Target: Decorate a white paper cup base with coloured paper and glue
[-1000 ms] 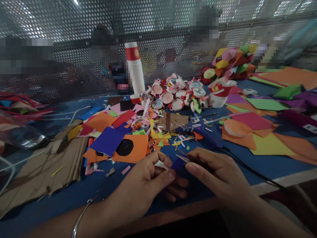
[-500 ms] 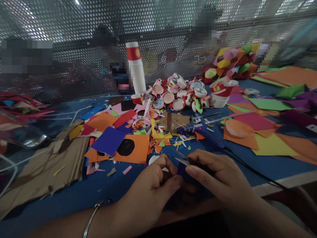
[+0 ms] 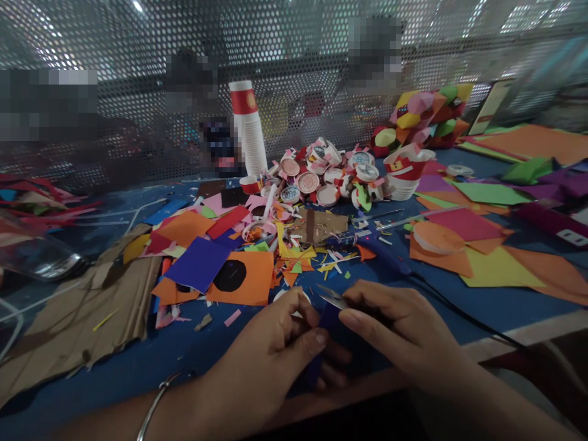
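Near the table's front edge, my left hand [image 3: 285, 349] pinches a piece of dark blue paper [image 3: 329, 318] between thumb and fingers. My right hand [image 3: 399, 324] is closed on small scissors [image 3: 331, 297]; their pointed blades stick out leftward, slightly apart, at the top of the paper. The scissors' handles are hidden in my fingers. A white round piece [image 3: 292, 296] shows partly behind my left hand. Beyond it lie an orange sheet with a black disc [image 3: 232, 275] and a blue paper square [image 3: 198, 264].
Behind stand stacked paper cups [image 3: 250, 135] and a heap of cut cup bottoms [image 3: 316, 174]. A blue-handled glue gun [image 3: 386, 252] trails a black cord rightward. Corrugated cardboard [image 3: 78, 318] lies left, coloured sheets [image 3: 500, 266] right. A perforated metal screen [image 3: 285, 55] bounds the back.
The scissors' blades have parted a little and show more clearly above the blue paper. My hands have drawn slightly apart. The whole view has shifted a little.
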A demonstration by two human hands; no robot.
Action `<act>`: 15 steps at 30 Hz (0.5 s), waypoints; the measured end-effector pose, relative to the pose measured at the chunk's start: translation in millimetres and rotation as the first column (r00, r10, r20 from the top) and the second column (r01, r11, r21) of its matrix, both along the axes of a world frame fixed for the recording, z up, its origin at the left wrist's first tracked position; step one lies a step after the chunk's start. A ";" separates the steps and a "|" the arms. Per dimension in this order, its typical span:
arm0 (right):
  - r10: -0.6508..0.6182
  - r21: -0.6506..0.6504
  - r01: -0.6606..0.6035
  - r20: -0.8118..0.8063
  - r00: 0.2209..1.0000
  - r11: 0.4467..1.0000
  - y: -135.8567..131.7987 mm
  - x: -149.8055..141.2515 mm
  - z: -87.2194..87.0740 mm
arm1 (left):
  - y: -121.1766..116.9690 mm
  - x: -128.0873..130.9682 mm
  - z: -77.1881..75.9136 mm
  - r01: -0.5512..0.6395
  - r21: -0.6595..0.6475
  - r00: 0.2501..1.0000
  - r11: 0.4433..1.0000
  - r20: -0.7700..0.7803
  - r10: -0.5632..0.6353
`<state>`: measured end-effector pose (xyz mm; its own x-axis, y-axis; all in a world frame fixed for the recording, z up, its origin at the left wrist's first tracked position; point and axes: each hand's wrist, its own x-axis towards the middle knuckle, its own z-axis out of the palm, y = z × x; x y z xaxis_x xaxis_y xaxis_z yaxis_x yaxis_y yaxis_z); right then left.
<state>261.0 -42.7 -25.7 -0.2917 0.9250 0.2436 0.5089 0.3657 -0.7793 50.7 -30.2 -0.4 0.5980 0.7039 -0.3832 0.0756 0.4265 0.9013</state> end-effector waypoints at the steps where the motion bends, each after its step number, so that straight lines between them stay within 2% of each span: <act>1: -0.002 0.002 0.002 -0.007 1.000 1.000 0.2 -0.1 -0.3 | 1.0 -1.7 1.6 -0.004 0.018 1.000 1.000 -0.024 0.004; 5: -0.015 0.017 0.016 -0.039 0.999 1.000 1.4 -0.4 0.2 | 6.5 -8.4 7.6 -0.017 0.084 0.997 0.996 -0.076 0.023; 11: -0.088 0.022 0.088 -0.016 0.996 0.996 1.6 1.3 1.6 | 12.9 -12.6 11.1 -0.023 0.060 0.999 0.998 -0.034 0.025; 15: -0.084 0.022 0.084 -0.001 0.996 0.996 2.8 1.0 1.3 | 14.7 -14.9 12.8 -0.050 0.082 0.998 0.995 -0.025 0.052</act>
